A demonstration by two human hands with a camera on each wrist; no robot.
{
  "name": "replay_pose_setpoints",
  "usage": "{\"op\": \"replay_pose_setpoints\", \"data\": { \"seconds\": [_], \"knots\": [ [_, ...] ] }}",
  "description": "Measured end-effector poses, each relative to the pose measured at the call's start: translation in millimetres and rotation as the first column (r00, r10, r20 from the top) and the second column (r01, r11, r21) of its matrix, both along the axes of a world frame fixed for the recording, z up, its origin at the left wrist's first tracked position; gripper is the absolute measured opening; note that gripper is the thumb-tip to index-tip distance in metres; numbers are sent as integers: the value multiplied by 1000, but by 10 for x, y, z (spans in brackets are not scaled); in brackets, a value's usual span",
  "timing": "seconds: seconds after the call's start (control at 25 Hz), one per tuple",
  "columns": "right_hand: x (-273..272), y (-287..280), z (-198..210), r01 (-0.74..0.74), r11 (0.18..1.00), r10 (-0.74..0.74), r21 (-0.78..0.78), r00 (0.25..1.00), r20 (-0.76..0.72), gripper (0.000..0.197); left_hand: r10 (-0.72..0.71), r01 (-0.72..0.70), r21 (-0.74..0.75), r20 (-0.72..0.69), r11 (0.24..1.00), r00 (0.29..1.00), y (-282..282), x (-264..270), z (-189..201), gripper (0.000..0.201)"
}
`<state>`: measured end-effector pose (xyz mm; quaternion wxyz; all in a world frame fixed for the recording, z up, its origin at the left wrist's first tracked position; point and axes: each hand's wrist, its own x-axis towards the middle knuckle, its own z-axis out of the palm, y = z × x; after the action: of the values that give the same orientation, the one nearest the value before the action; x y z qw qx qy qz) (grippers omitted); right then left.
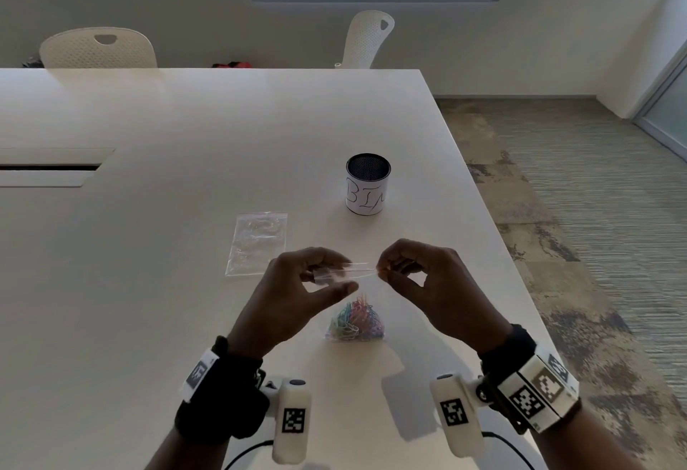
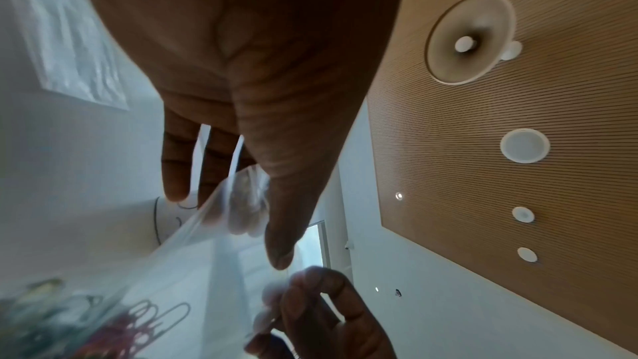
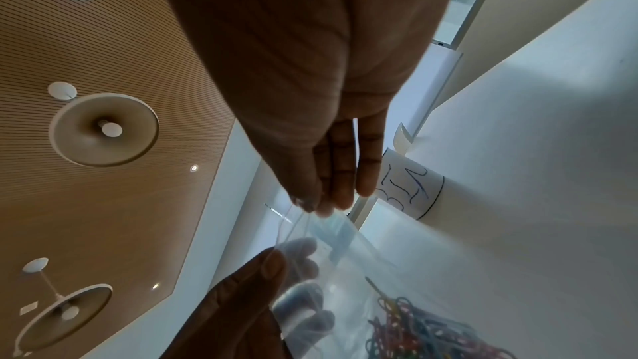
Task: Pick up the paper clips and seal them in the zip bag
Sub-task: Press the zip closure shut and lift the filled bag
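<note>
The clips [image 1: 356,321] lie heaped in the bottom of the bag [image 1: 362,271], which hangs mouth-up between the hands. Its top edge runs from the left hand [image 1: 297,293] to the right hand [image 1: 427,280], both pinching it. Beyond them stands a bin [image 1: 367,184], with a second bag [image 1: 257,242] beyond the left hand.

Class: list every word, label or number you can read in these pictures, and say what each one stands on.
"BIN": handwritten on the white paper wrapped round the cup on the table; the last letter runs round the side.
Square black-and-white code tags on the wrist cameras: patterns only, no words.
Nothing else can be read.
</note>
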<state>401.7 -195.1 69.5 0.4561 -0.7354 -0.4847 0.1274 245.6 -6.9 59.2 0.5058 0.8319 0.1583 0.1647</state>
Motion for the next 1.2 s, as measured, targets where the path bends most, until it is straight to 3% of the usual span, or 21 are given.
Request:
{"op": "replay_pose_setpoints", "data": {
  "seconds": [0.16, 0.24, 0.4, 0.84, 1.04, 1.2],
  "knots": [
    [-28, 70, -56, 36, 999, -38, -16, 995, -95, 22, 8, -3, -172, 24, 985, 1000, 12, 89, -63, 11],
    [-64, 120, -116, 68, 998, -70, -20, 991, -119, 17, 28, -17, -220, 44, 975, 999, 25, 107, -92, 10],
    [-109, 156, -204, 109, 993, -102, 32, 979, -176, 2, 37, -21, -252, 59, 968, 998, 20, 128, -126, 10],
    [-109, 145, -270, 144, 985, -125, 97, 976, -176, 3, 32, -5, -292, 89, 956, 996, 1, 150, -185, 10],
    [-93, 131, -273, 106, 989, -86, 107, 981, -176, 1, 21, 8, -315, 86, 949, 996, 18, 132, -183, 20],
    [-73, 132, -272, 82, 991, -65, 108, 986, -152, 1, 10, 16, -285, 88, 958, 996, 42, 135, -191, 12]
  ]
}}
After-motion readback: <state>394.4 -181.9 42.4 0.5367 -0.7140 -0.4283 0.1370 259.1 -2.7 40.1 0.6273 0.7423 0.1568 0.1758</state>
